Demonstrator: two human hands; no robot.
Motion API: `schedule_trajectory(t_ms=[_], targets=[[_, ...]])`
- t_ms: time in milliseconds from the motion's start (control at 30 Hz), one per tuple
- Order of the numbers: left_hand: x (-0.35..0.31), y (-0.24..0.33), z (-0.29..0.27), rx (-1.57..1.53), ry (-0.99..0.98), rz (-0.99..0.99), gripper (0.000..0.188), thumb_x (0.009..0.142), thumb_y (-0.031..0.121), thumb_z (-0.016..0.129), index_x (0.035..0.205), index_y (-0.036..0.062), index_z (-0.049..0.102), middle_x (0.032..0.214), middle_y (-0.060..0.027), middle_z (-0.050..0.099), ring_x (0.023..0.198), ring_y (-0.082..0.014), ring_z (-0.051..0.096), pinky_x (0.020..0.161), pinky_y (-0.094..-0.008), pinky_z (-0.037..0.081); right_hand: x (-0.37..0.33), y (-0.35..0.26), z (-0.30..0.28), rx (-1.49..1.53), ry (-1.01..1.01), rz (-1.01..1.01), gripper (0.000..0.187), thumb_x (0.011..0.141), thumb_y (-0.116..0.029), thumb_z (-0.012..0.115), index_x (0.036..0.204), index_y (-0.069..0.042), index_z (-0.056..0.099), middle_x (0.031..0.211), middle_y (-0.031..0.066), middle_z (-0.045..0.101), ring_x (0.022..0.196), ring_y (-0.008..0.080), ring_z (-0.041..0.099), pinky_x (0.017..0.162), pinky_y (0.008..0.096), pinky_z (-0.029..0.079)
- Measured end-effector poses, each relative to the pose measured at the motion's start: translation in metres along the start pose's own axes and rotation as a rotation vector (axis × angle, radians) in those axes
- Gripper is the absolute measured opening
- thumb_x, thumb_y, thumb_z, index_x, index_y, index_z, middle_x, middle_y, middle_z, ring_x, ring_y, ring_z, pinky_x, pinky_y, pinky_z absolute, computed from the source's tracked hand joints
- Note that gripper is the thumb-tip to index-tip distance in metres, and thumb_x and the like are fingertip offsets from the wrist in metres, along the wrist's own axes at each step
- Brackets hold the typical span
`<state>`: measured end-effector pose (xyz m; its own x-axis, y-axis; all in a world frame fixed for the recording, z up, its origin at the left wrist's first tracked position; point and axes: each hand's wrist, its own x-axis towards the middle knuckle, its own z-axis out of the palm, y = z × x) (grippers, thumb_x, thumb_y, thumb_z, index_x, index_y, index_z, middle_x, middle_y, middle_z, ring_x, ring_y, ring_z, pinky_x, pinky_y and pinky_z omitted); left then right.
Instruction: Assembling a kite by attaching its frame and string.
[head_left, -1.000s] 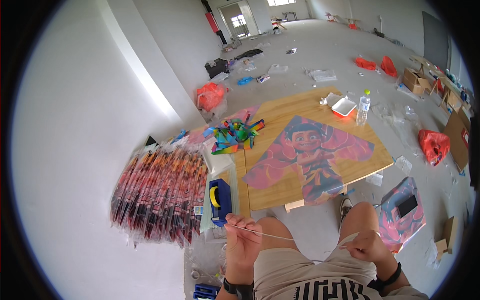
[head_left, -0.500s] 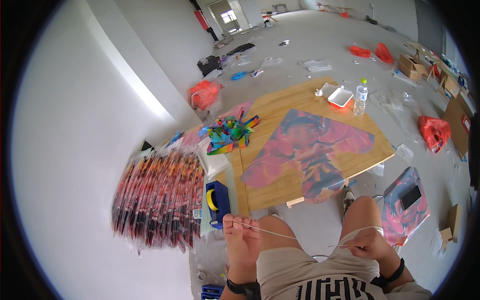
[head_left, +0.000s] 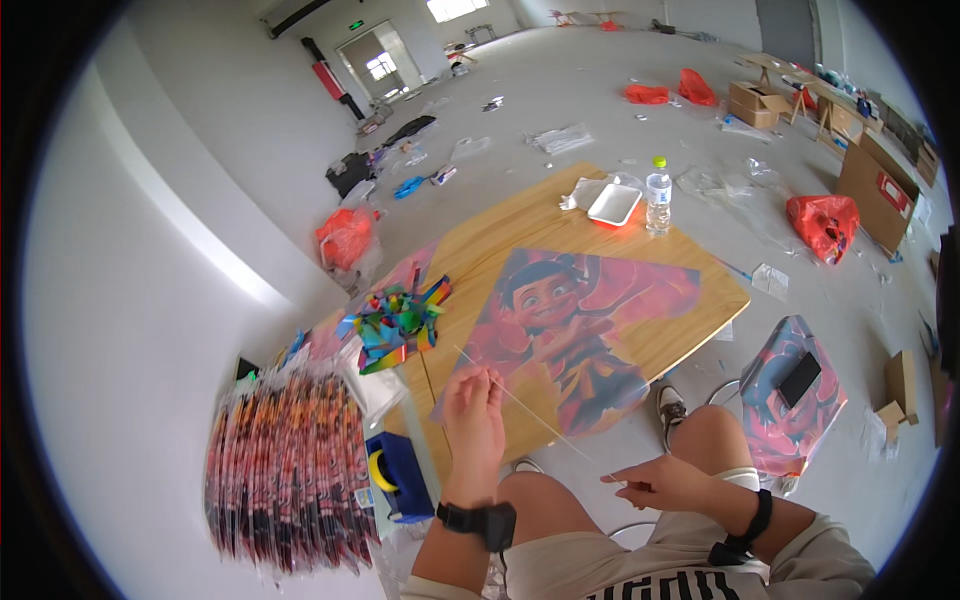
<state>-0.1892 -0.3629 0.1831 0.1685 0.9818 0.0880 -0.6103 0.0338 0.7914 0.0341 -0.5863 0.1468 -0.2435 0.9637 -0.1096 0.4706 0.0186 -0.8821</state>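
My left hand [head_left: 474, 412] is raised over the table's near edge, thumb and fingers pinched on a thin white rod [head_left: 535, 416] that slants down to the right. My right hand [head_left: 662, 484] is over my lap, fingers drawn together; a small pale tip shows at them, and I cannot tell what it belongs to. Beyond the hands, a printed kite sheet [head_left: 560, 335] with a cartoon figure lies flat on the wooden table [head_left: 480, 270]. A heap of rainbow ribbons [head_left: 395, 325] sits to its left.
At left stands a row of bagged printed packs [head_left: 290, 465], beside a blue tape dispenser [head_left: 400, 475]. A white tray [head_left: 615, 205] and a water bottle [head_left: 658, 198] stand at the table's far edge. A phone [head_left: 799, 380] lies on a printed stool [head_left: 795, 430] at right.
My left hand has risen and moved forward with the rod, which now sticks out past its fingertips. My right hand has shifted left. The view has turned right.
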Motion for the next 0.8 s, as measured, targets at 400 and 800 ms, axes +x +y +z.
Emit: schedule_trajectory(t_ms=[400, 800], targets=[[0.200, -0.190, -0.057, 0.740, -0.151, -0.127, 0.015, 0.099, 0.007, 0.066, 0.112, 0.0036, 0.070, 0.096, -0.0044, 0.068, 0.086, -0.0129, 0.065, 0.079, -0.0266, 0.054, 0.063, 0.079, -0.007, -0.040, 0.125, 0.143, 0.024, 0.096, -0.017, 0.061, 0.119, -0.015, 0.056, 0.091, 0.0121, 0.070, 0.080, 0.0324, 0.069, 0.072, 0.0431, 0.055], [0.272, -0.241, -0.065, 1.327, -0.222, 0.502, 0.024, 0.095, -0.004, 0.056, 0.112, 0.0044, 0.070, 0.113, -0.0114, 0.072, 0.100, -0.0294, 0.070, 0.087, -0.0379, 0.056, 0.140, 0.124, -0.012, -0.055, 0.186, 0.144, 0.023, 0.094, -0.015, 0.062, 0.114, -0.009, 0.053, 0.103, 0.0142, 0.066, 0.091, 0.0372, 0.069, 0.077, 0.0467, 0.055]])
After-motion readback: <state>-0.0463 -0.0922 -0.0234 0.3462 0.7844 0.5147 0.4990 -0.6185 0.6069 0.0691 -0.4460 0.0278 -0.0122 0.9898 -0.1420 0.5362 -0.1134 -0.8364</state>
